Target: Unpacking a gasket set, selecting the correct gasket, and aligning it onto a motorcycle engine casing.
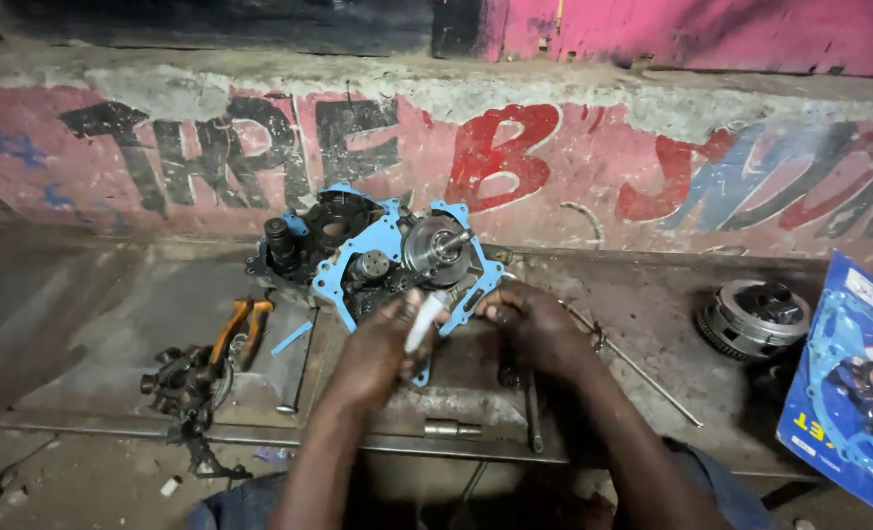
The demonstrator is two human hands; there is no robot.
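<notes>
— Grimy concrete ledge [103, 324] under a painted wall [574, 157], that's the workbench. What are the hands doing?

— Left hand [377, 348] is closed around a small white tube [423, 322], nozzle tipped up toward the engine case [397, 260], as if held to squeeze onto its edge. Right hand [525, 329] is curled against the case's near right rim; it looks like a steadying grip, though I can't tell whether the fingers pinch anything.

— And the case itself?

— Just beyond both hands, lying flat with a blue gasket [343, 265] on its face, so the open side is up and reachable.

— Anything alongside?

— Left of the left hand, orange-handled pliers [240, 329] and a small greasy gear part [186, 383], set close but out of the way. Well to the right of the right hand sits a round clutch drum [750, 319], and beyond it a blue gasket packet [848, 393]. A thin rod [642, 373] lies between them.
</notes>
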